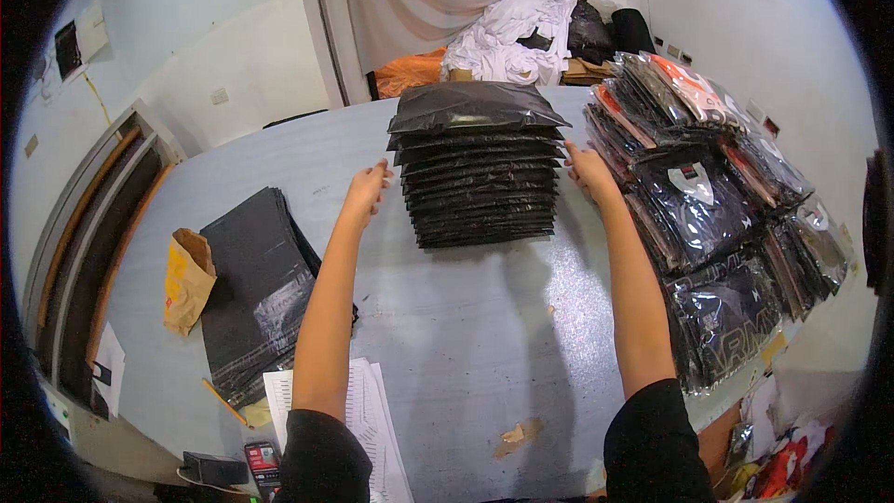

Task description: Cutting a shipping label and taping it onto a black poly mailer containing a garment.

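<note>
A tall stack of packed black plastic mailing bags [480, 172] stands at the far middle of the table, its top bag puffed and slightly askew. My left hand [368, 190] is just off the stack's left side, fingers partly bent and apart, a small gap between them and the bags. On the other side, my right hand [587, 169] has its fingers pointing at the stack's right edge; whether the fingertips touch it I cannot tell. Neither hand grips anything. Left of my left forearm lies a pile of flat black mailing bags [256, 270].
Clear-bagged folded shirts [694, 196] are heaped along the right side of the table [447, 345]. A brown paper bag [191, 279], printed sheets [377, 428], a pencil [226, 402], a phone [263, 466] and a black box [214, 469] lie at left. White cloth [512, 33] is piled behind.
</note>
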Tool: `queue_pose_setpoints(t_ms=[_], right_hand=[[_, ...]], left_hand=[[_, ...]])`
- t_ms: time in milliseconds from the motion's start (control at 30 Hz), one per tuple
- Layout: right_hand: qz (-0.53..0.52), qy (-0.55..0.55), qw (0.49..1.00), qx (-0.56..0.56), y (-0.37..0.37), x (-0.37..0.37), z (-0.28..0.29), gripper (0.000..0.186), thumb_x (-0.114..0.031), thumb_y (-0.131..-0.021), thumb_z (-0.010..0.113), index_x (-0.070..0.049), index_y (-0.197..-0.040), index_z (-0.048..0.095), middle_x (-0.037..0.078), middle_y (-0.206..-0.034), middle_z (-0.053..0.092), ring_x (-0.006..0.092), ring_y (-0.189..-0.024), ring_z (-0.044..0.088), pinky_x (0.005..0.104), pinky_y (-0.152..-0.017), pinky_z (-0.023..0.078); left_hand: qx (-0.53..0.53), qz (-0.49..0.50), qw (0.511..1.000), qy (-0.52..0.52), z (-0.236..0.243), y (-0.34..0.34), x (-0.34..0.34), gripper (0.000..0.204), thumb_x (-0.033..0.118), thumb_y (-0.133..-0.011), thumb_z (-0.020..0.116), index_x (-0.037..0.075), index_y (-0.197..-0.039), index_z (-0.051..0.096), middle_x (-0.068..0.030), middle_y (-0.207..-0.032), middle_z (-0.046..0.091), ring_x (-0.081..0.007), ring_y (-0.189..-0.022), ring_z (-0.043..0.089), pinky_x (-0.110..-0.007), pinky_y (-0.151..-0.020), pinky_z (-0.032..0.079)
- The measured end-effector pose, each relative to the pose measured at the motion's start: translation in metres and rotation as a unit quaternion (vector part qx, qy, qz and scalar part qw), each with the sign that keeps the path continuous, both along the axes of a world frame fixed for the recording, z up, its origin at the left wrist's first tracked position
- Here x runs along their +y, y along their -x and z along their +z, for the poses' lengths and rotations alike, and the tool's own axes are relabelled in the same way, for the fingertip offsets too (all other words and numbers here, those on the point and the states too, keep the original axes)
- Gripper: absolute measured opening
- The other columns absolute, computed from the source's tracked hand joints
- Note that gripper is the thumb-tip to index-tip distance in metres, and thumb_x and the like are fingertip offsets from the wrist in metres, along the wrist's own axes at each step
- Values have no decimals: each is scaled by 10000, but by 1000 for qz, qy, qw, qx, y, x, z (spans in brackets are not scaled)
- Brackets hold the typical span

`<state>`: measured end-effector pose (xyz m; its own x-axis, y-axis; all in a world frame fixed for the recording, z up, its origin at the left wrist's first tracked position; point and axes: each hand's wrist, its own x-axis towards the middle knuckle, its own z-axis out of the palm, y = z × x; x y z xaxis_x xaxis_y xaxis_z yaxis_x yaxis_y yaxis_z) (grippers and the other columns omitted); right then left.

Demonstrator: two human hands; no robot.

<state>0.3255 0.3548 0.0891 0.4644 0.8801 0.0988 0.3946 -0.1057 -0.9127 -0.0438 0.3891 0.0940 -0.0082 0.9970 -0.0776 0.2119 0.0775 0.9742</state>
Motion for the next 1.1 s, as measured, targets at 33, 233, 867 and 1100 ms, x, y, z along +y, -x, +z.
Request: queue_pose_setpoints(t_ms=[33,233,867,1100], right_hand=[[37,34,998,36,9,-5,3,396,-388,-824,488,-27,-691,584,4,-472,444,117,-376,405,268,-343,276],[44,-25,999,17,-3,6,-10,405,-374,-842,466,-13,-733,613,35,-503,485,145,-384,439,281,-356,322],[-34,-9,984,-177,-14,5,-27,415,-361,-841,434,13,-801,612,193,-666,611,342,-655,601,417,-613,466],[91,45,985,136,13,-3,-21,233,-294,-836,437,-105,-711,493,-31,-470,393,58,-318,252,231,-307,148]], left_hand=[[43,-34,997,51,2,4,-4,304,405,-837,454,128,-920,548,50,-753,432,-76,-583,366,-224,-467,280],[75,-49,996,27,-4,-9,0,376,465,-808,499,99,-863,566,55,-672,414,-66,-499,330,-226,-403,216],[4,59,994,-90,-16,-36,7,337,345,-876,381,45,-905,531,-36,-740,519,-128,-559,470,-286,-463,360],[-117,7,992,47,-40,-34,-7,441,530,-846,367,111,-902,493,8,-772,407,-98,-611,386,-247,-495,306]])
